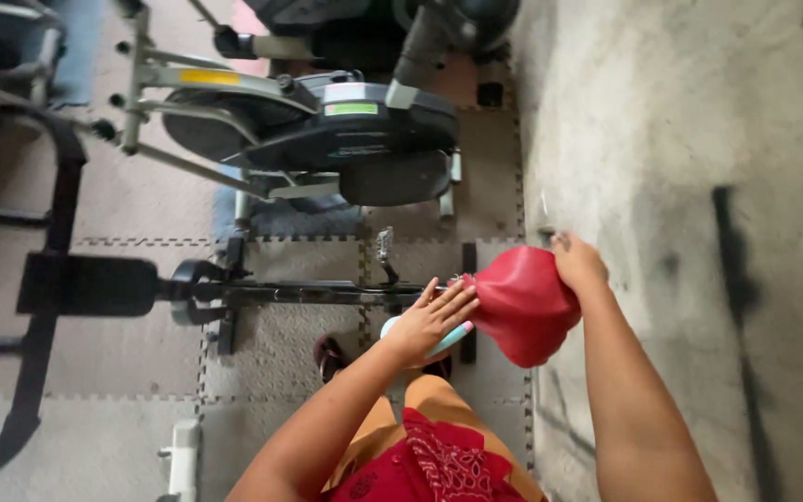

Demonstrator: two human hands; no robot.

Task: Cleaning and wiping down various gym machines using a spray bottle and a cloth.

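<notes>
Red cloth [524,305] is bunched between my two hands, held up in the air over the foam floor mats [123,428], right of centre and close beside the grey concrete wall [680,139]. Right hand [576,263] clenched on the cloth's far upper edge, knuckles close to the wall; can't tell if it touches. Left hand [429,321] lies flat with fingers spread against the cloth's left side, and a pale blue object [443,339] is pinned under that palm; can't tell what it is. So the cloth sits directly between the hands, bulk hanging down and toward me from the right hand's grip. Long axis runs roughly left to right, hand to hand. Right hand has the real hold; left only presses. Under the left hand a black bar of gym equipment [309,294] runs left across the mats. Exercise bike [327,130] stands far, well apart. One foot in a sandal [330,356] shows below.
</notes>
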